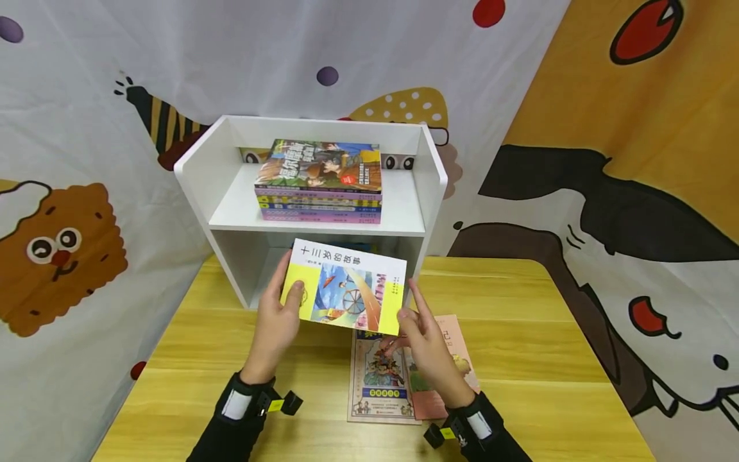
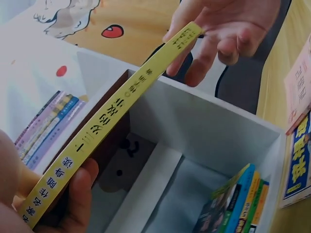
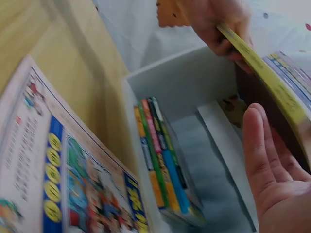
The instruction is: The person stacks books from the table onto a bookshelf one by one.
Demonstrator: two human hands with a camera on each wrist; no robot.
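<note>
A yellow-and-white book (image 1: 348, 292) with a colourful cover picture is held in front of the small white shelf, its cover facing up in the head view. My left hand (image 1: 280, 327) grips its left end, thumb on the cover and fingers underneath. At the other end is my right hand (image 1: 424, 343), fingers extended and spread, fingertips right at the book's edge. The left wrist view shows the yellow spine (image 2: 112, 114) running from my left hand towards the right hand (image 2: 228, 36). Straight fingers (image 3: 257, 145) of the right hand appear beside the book in the right wrist view.
A book stack (image 1: 320, 183) lies on the upper level of the white shelf (image 1: 404, 221). Several books (image 3: 163, 160) fill part of the lower compartment. On the wooden table (image 1: 519, 333), a cartoon-covered book (image 1: 383, 407) and a pink book (image 1: 430, 405) overlap near my right forearm.
</note>
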